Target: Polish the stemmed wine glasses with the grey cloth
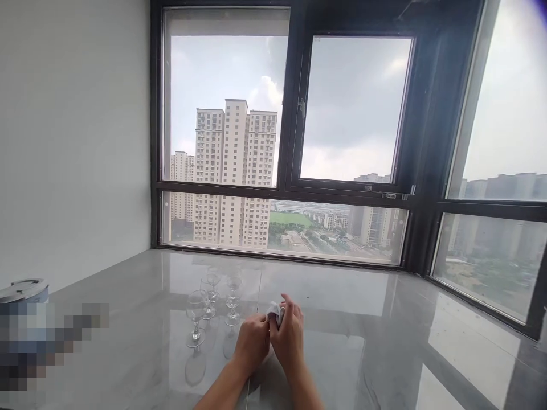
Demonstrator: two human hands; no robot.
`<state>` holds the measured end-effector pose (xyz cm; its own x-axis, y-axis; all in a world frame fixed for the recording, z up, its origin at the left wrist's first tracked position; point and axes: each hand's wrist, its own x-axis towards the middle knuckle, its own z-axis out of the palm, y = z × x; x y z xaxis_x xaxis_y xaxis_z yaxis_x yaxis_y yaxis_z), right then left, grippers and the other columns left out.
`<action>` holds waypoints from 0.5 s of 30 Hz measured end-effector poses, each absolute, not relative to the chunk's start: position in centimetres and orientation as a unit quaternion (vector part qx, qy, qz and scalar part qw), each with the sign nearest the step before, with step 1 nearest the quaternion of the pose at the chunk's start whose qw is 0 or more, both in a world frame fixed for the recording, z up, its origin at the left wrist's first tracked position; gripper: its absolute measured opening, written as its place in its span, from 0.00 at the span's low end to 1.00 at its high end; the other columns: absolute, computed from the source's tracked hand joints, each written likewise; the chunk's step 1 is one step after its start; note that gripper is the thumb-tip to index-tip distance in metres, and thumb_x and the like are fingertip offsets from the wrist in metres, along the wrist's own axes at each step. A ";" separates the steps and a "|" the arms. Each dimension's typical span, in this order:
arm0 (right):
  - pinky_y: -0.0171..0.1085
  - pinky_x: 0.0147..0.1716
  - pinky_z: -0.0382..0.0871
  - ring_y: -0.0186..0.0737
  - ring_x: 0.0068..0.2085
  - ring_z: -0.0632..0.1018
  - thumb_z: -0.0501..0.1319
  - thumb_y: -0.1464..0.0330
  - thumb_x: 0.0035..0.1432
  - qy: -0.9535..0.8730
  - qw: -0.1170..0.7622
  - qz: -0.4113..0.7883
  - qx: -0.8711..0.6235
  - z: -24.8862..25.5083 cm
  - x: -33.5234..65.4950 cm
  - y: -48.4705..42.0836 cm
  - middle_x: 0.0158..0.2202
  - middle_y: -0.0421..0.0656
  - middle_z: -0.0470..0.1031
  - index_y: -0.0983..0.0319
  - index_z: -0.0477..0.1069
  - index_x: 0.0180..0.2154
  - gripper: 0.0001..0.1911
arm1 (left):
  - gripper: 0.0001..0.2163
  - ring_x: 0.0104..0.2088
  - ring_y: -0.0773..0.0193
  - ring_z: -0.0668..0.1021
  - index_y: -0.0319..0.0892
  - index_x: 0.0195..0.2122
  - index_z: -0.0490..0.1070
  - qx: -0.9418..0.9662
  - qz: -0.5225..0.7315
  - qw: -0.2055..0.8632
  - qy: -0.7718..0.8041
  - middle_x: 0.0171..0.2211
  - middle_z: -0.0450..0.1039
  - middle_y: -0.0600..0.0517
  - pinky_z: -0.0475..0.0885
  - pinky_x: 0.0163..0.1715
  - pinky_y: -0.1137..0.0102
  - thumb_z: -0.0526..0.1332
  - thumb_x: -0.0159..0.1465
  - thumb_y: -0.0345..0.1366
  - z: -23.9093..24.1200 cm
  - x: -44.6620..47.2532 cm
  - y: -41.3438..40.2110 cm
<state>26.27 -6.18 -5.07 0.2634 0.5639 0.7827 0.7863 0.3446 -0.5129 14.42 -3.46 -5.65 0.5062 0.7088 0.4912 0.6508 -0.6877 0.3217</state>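
My left hand [253, 341] and my right hand [290, 333] are together above the shiny grey surface, at the lower middle of the head view. A bunched grey-white cloth [274, 311] shows between them, and my right hand closes around it with one finger raised. My left hand is closed, its fingers pressed against the right hand. What lies inside the left hand is hidden, and I cannot see whether the cloth wraps anything. Just left of my hands, several small clear stemmed glasses [196, 310] stand upright in a cluster.
The glossy grey tiled surface [333, 347] reflects the windows. A round container with a metal lid [28, 287] stands at the left edge, partly pixelated. Dark-framed windows [294, 108] rise behind and to the right, and a plain pale wall [77, 125] closes off the left.
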 end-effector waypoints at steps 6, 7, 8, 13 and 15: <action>0.43 0.38 0.68 0.48 0.37 0.77 0.50 0.60 0.65 -0.538 0.584 -0.101 -0.599 -5.3 27.2 -6.1 0.34 0.44 0.77 0.60 0.59 0.56 0.20 | 0.09 0.36 0.58 0.76 0.42 0.28 0.74 0.874 0.278 0.031 0.397 0.32 0.76 0.47 0.61 0.36 0.68 0.57 0.64 0.32 -5.9 14.4 -3.7; 0.42 0.38 0.68 0.48 0.38 0.77 0.50 0.59 0.65 -0.511 0.601 -0.098 -0.606 -5.2 27.5 -6.1 0.35 0.45 0.77 0.61 0.59 0.56 0.21 | 0.09 0.36 0.58 0.76 0.42 0.27 0.74 0.877 0.278 0.030 0.390 0.31 0.75 0.47 0.61 0.36 0.68 0.58 0.64 0.33 -5.9 14.4 -3.8; 0.41 0.37 0.67 0.48 0.38 0.77 0.50 0.58 0.65 -0.475 0.621 -0.087 -0.618 -5.0 27.9 -6.2 0.36 0.46 0.77 0.61 0.58 0.56 0.22 | 0.09 0.36 0.59 0.75 0.43 0.27 0.74 0.879 0.281 0.032 0.384 0.31 0.75 0.48 0.61 0.35 0.68 0.59 0.64 0.33 -5.9 14.4 -3.9; 0.41 0.35 0.68 0.50 0.39 0.78 0.54 0.54 0.60 -0.275 0.686 -0.007 -0.674 -4.1 30.3 -6.8 0.39 0.49 0.76 0.61 0.55 0.58 0.29 | 0.10 0.32 0.62 0.73 0.43 0.27 0.74 0.859 0.329 0.077 0.386 0.28 0.73 0.51 0.59 0.31 0.71 0.58 0.65 0.34 -5.6 14.2 -3.8; 0.43 0.35 0.69 0.52 0.38 0.78 0.55 0.53 0.59 -0.255 0.692 0.006 -0.675 -4.0 30.7 -6.9 0.39 0.52 0.76 0.63 0.55 0.58 0.31 | 0.12 0.30 0.63 0.73 0.44 0.28 0.74 0.829 0.374 0.110 0.401 0.28 0.72 0.52 0.59 0.31 0.71 0.55 0.66 0.35 -5.5 14.2 -3.6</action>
